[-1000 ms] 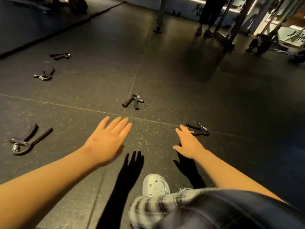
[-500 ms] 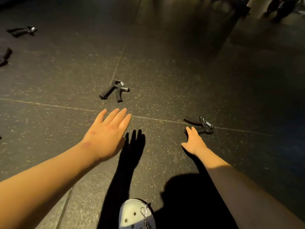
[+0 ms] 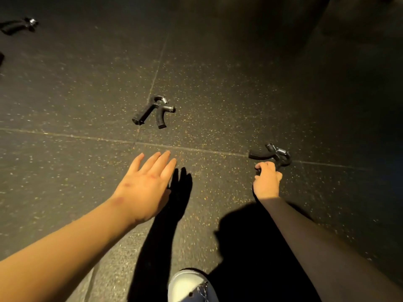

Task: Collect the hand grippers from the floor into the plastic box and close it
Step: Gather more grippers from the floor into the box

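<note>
so right hand has its fingers curled round the lower handle of the near gripper, which is down on the floor by the seam, while left hand is spread flat, fingers straight, holding nothing, second gripper lying just ahead of it

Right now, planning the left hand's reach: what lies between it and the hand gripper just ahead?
Head view: only bare floor, crossed by a tile seam, separates the left hand from that hand gripper.

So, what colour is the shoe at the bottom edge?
The shoe is white; the head view, the only one, shows it.
</note>
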